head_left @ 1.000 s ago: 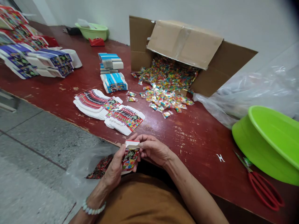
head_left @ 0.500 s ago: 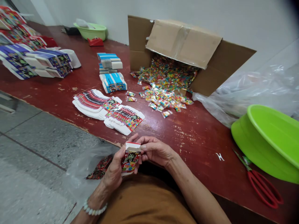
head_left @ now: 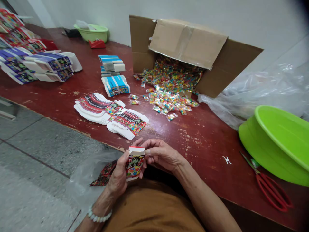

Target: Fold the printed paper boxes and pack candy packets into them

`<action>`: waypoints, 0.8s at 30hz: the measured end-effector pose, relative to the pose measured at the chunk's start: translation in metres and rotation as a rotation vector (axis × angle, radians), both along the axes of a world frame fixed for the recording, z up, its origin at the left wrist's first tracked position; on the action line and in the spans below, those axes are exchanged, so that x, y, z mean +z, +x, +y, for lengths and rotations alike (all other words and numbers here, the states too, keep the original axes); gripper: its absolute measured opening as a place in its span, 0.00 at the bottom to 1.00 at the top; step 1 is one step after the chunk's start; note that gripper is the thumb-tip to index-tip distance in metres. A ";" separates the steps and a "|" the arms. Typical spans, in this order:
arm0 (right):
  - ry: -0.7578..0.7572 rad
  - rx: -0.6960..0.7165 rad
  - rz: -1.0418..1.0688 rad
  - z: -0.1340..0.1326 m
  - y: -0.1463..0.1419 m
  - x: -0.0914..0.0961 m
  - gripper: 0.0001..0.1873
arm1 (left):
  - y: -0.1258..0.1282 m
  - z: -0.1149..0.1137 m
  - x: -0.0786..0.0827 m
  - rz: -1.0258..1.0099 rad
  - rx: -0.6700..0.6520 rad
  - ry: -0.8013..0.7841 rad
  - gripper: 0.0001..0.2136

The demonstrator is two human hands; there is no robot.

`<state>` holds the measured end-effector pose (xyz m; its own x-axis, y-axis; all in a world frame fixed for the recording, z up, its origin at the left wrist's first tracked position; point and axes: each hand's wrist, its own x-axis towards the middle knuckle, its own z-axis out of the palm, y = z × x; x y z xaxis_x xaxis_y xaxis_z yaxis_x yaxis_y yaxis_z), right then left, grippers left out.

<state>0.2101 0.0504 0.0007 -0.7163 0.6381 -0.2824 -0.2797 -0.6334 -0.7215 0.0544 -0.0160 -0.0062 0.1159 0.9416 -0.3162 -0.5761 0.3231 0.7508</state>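
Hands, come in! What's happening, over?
Left hand holding small box. Right hand at its open top edge. Flat boxes just beyond, seemingly not in the way.

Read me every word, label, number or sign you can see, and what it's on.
No text is clear enough to quote.
Held red box: printed, too small to read.
Fanned red cartons: too small.
Blue carton stacks: too blurred.
Purple carton stacks: too blurred.
Red cartons, far left: too blurred.
Wrapped packets: no readable print.
White piece by the scissors: H-shaped, perhaps just a scrap.
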 end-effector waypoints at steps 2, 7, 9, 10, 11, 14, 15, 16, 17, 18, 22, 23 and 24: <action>-0.028 0.018 0.012 0.002 0.000 -0.002 0.10 | -0.002 -0.001 -0.005 0.036 -0.013 0.021 0.37; 0.017 0.019 0.015 0.003 -0.002 0.001 0.06 | -0.007 0.000 -0.014 0.106 -0.081 0.060 0.35; 0.050 0.002 0.005 0.002 -0.003 0.004 0.07 | -0.007 0.000 -0.014 0.107 -0.103 0.060 0.35; 0.068 -0.012 -0.003 0.001 -0.003 0.005 0.08 | -0.007 0.001 -0.013 0.098 -0.109 0.066 0.35; 0.087 -0.030 -0.009 0.000 -0.004 0.007 0.09 | -0.006 0.001 -0.013 0.088 -0.112 0.073 0.35; 0.123 -0.066 -0.008 -0.002 -0.003 0.008 0.11 | -0.007 0.002 -0.015 0.079 -0.144 0.079 0.34; 0.114 -0.067 -0.003 -0.002 -0.002 0.007 0.11 | -0.008 0.002 -0.016 0.085 -0.164 0.074 0.33; 0.095 -0.058 0.004 -0.002 -0.002 0.006 0.13 | -0.009 0.001 -0.018 0.092 -0.180 0.069 0.32; 0.068 -0.048 0.016 -0.002 -0.001 0.005 0.14 | -0.010 0.001 -0.019 0.099 -0.190 0.059 0.31; 0.036 -0.047 0.029 -0.003 -0.001 0.003 0.15 | -0.010 -0.001 -0.020 0.103 -0.198 0.049 0.31; -0.029 -0.136 0.021 -0.004 -0.003 -0.001 0.21 | -0.003 -0.009 -0.015 0.081 -0.176 0.021 0.38; -0.018 -0.154 0.004 -0.004 -0.004 -0.001 0.23 | 0.000 -0.011 -0.012 0.057 -0.162 0.023 0.39; 0.007 -0.156 -0.011 -0.006 -0.004 -0.001 0.23 | 0.002 -0.013 -0.010 0.034 -0.147 0.027 0.39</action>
<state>0.2060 0.0448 0.0000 -0.6052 0.7433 -0.2851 -0.3661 -0.5779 -0.7294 0.0564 -0.0290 -0.0159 0.2423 0.9237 -0.2968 -0.4981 0.3809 0.7790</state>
